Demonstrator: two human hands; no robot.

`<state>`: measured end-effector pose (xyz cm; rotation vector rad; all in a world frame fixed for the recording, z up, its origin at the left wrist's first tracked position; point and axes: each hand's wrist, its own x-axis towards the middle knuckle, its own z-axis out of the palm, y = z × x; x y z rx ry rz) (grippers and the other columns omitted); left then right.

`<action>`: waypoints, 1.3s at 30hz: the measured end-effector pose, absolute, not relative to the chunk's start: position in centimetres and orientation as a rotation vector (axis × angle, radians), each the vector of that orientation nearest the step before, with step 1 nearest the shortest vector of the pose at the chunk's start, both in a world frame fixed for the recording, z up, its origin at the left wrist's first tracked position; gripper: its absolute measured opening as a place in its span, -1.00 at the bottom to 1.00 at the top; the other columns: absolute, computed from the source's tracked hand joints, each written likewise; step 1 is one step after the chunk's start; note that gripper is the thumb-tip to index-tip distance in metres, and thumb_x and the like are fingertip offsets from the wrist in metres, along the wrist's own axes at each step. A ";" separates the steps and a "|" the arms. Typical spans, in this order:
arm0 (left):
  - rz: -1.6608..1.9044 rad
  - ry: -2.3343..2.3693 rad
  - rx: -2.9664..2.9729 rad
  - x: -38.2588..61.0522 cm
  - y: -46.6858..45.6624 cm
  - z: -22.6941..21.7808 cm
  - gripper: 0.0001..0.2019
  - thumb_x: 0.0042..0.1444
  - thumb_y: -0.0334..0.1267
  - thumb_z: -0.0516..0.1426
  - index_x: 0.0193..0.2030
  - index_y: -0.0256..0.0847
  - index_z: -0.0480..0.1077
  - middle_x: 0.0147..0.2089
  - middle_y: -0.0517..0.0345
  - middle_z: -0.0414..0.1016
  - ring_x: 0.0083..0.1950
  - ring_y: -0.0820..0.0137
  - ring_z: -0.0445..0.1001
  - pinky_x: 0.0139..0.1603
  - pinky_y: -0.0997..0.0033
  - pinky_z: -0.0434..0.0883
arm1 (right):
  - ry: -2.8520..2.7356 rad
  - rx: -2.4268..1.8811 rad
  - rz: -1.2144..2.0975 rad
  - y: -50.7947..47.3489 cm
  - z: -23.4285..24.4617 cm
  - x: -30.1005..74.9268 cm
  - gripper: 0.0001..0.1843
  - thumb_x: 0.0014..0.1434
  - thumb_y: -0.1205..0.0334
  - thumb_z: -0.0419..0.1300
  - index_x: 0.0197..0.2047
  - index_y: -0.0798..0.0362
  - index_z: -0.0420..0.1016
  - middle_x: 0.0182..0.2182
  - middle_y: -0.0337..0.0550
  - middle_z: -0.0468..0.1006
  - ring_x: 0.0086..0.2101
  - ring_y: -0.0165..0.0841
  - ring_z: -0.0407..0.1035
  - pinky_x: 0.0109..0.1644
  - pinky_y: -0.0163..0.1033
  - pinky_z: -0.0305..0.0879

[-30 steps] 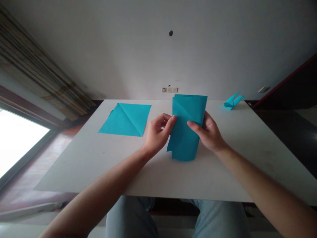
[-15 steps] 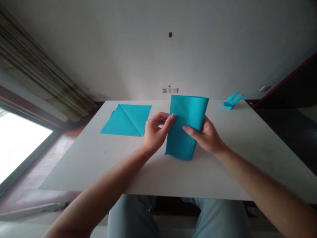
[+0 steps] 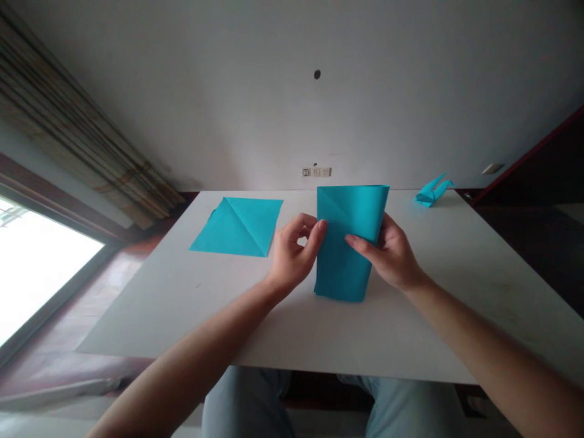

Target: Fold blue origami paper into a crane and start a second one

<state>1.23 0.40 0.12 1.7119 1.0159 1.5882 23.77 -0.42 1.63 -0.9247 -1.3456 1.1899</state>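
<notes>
A blue sheet of paper [image 3: 342,267], bent over into a tall rectangle, is held upright above the table between both hands. My left hand [image 3: 296,249] pinches its left edge with thumb and forefinger. My right hand [image 3: 392,252] grips the right side, thumb flat on the front and the fingers hidden behind. The bend runs down the right side and still looks rounded; a faint diagonal crease crosses the upper left. Just left of my left hand, a second blue sheet [image 3: 237,228] with a diagonal crease lies flat on the table.
A folded blue paper crane [image 3: 431,191] stands at the table's far right corner. The white table [image 3: 182,316] reaches to the wall, where sockets [image 3: 316,172] sit low. A curtain [image 3: 91,128] and bright window [image 3: 41,267] are to the left.
The folded sheet stands straighter, and its left edges at the bottom line up more closely. Both hands keep their grip. The whole view has shifted slightly.
</notes>
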 end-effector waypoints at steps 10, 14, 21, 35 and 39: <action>1.602 0.951 1.695 1.3 -0.2 0.5 -0.41 0.62 0.40 0.32 -0.27 -0.01 0.44 -0.40 0.21 0.39 -0.39 0.30 0.36 -0.32 0.17 0.36 | -1.347 -0.931 1.148 -0.8 2.0 23.6 -0.54 0.17 -0.08 0.81 0.08 -0.40 0.83 0.00 -0.16 0.90 -0.06 0.10 0.76 0.10 0.31 0.86; 1.607 0.951 1.714 1.3 -0.2 0.6 -0.42 0.64 0.37 0.31 -0.28 0.01 0.43 -0.40 0.21 0.40 -0.39 0.30 0.34 -0.33 0.15 0.36 | -1.362 -0.909 1.153 -0.8 1.8 23.7 -0.55 0.21 -0.07 0.80 0.10 -0.38 0.83 0.01 -0.16 0.90 -0.07 0.06 0.76 0.08 0.26 0.86; 1.584 0.949 1.736 1.3 -0.3 0.6 -0.42 0.66 0.37 0.27 -0.28 0.03 0.38 -0.40 0.20 0.40 -0.39 0.29 0.31 -0.35 0.13 0.33 | -1.361 -0.907 1.153 -0.9 1.9 23.7 -0.53 0.19 -0.07 0.81 0.10 -0.40 0.83 0.03 -0.16 0.90 -0.06 0.07 0.77 0.09 0.27 0.87; 1.564 0.915 1.736 1.2 -0.2 0.6 -0.45 0.67 0.33 0.28 -0.26 0.02 0.39 -0.39 0.20 0.38 -0.41 0.31 0.28 -0.39 0.17 0.30 | -1.370 -0.905 1.145 -0.9 1.6 23.8 -0.55 0.19 -0.01 0.81 0.09 -0.38 0.84 -0.03 -0.19 0.89 -0.12 0.01 0.73 0.00 0.18 0.83; 1.578 0.983 1.739 1.3 -0.2 0.7 -0.40 0.64 0.40 0.27 -0.28 0.02 0.38 -0.41 0.19 0.39 -0.40 0.29 0.28 -0.39 0.16 0.30 | -1.370 -0.911 1.130 -0.8 1.8 23.8 -0.59 0.20 -0.05 0.81 0.04 -0.39 0.84 -0.08 -0.20 0.87 -0.14 0.00 0.70 -0.02 0.17 0.78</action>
